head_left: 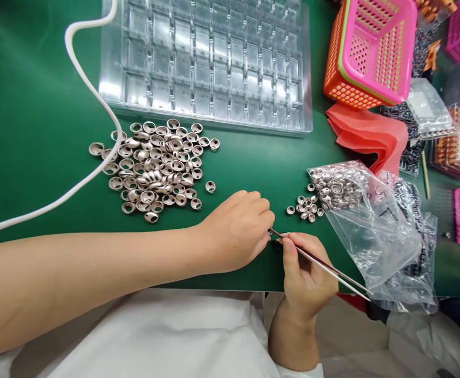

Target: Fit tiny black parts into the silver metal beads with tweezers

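Two hands meet just inside the desk's [49, 131] near edge, head view. Right hand [312, 278] grips tweezers [320, 263], tips at the left hand [233, 231], which is curled tight, fingertips pinching a small part [270, 231] (mostly hidden, can't ID it). Main risk: tweezers slip, part flicks over that near edge. Second: left forearm [96, 268] lies close to the ring pile [157, 176], so a sideways swing could scatter it. Tweezer tails could also snag the plastic bag [387, 252].
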Demonstrator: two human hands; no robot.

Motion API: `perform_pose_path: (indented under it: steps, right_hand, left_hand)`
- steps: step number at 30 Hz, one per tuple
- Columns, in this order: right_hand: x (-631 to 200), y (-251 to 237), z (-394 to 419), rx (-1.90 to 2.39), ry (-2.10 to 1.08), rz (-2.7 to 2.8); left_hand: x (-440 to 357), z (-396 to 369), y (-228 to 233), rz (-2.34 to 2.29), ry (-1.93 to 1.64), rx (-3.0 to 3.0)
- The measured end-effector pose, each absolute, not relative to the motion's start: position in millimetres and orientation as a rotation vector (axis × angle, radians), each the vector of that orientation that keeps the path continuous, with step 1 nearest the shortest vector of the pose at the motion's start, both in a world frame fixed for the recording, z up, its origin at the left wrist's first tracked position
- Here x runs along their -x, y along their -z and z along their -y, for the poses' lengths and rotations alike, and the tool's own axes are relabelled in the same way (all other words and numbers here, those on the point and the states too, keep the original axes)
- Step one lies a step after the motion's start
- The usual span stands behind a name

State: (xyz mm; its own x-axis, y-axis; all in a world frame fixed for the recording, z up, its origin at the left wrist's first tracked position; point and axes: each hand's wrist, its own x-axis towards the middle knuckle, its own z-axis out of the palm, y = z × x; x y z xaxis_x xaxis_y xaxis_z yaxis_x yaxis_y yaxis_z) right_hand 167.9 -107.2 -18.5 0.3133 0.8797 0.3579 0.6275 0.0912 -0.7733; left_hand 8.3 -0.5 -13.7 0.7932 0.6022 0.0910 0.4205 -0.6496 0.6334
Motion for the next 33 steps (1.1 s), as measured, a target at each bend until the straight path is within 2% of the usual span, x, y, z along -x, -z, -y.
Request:
perform_pose_path:
  steps: [33]
  right_hand:
    - [-164.7,19.7,106.3,1.627,-0.123,1.519]
  left_hand:
    - [-8.1,0.7,13.6,-0.748,-0.396,-2.38]
